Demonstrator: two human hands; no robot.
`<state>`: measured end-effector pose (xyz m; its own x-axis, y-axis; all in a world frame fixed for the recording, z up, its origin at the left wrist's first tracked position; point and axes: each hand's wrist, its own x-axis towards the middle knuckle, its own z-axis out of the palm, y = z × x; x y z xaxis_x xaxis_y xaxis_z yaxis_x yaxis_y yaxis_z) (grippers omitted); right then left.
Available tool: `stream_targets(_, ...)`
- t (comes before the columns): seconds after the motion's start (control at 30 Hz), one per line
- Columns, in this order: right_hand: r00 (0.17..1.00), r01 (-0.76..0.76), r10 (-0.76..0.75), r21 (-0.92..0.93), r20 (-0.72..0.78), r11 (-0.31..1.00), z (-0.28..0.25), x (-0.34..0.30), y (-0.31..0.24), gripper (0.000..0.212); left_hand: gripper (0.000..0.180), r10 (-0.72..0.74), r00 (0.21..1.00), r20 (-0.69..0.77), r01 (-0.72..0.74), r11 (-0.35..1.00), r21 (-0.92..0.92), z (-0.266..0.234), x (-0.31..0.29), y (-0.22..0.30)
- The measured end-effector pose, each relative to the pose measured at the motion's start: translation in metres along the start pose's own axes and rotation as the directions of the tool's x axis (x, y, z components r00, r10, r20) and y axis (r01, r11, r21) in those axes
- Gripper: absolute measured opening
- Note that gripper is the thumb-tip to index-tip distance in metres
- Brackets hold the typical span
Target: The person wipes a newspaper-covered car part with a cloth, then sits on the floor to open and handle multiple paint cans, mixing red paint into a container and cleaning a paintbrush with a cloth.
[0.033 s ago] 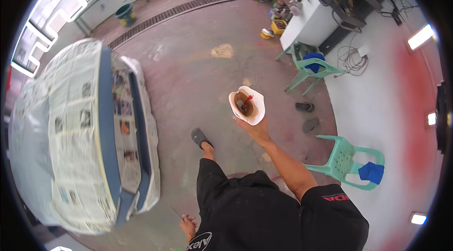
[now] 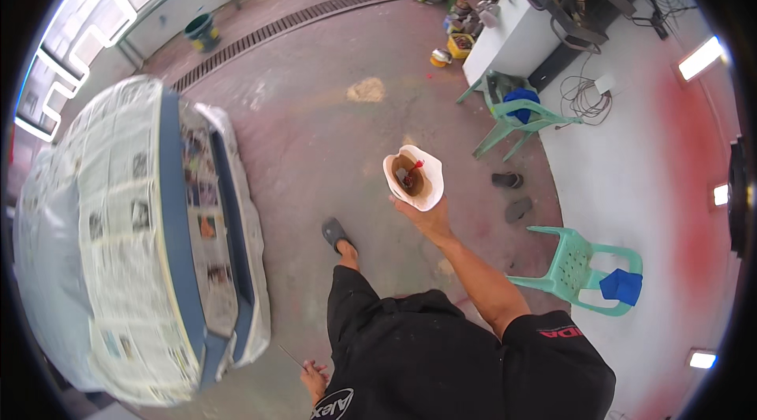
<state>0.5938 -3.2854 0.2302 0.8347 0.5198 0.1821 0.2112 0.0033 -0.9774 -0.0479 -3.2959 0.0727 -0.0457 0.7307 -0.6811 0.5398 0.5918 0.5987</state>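
Observation:
Out in front of me, my right hand [image 2: 428, 220] is closed around a white cup-like container [image 2: 430, 183]. Its wide rim is uneven, its inside is brownish, and a bright red smear runs down to something dark at the bottom. Low at my left side, my left hand [image 2: 315, 379] has its fingers curled on a thin stick [image 2: 291, 355] that points up and to the left. The stick's exact kind is too small to make out. Nearest to that hand is a car body [image 2: 177, 262] covered with newspaper and plastic film, with bare grey-blue strips showing.
Two green plastic chairs [image 2: 572, 262] [image 2: 505, 124] with blue cloths stand at the right, near a pair of dark slippers [image 2: 518, 209]. Cables [image 2: 587, 100] lie coiled farther off. A floor grate [image 2: 292, 26], a green bucket [image 2: 203, 33] and a yellow tub [image 2: 460, 45] are at the back.
The view has shifted slightly, so the car and the far floor sit a little differently in the picture. Both hands keep their holds.

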Motion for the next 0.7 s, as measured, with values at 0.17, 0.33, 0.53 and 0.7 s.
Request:
stream_targets(0.17,0.976,-0.085,0.063,-0.095,-0.207,0.992,0.03,0.156,-0.002,0.073,0.061,0.093,0.982,0.165,-0.135,0.955,0.264,0.042,0.176,0.211)
stream_targets(0.33,0.933,-0.139,0.114,-0.049,-0.34,0.989,0.043,0.271,-0.01,0.063,0.059,0.213,0.956,0.2,-0.242,0.961,0.137,0.091,0.302,0.477)
stream_targets(0.53,0.868,-0.249,0.104,-0.245,-0.486,0.937,0.053,0.425,0.051,0.059,0.059,0.403,0.894,0.196,-0.424,0.902,0.076,0.193,0.456,0.756)
stream_targets(0.7,0.828,-0.251,0.098,-0.208,-0.553,0.945,0.051,0.594,0.102,0.059,0.056,0.258,0.941,0.221,-0.29,0.949,0.126,0.311,0.55,0.883)
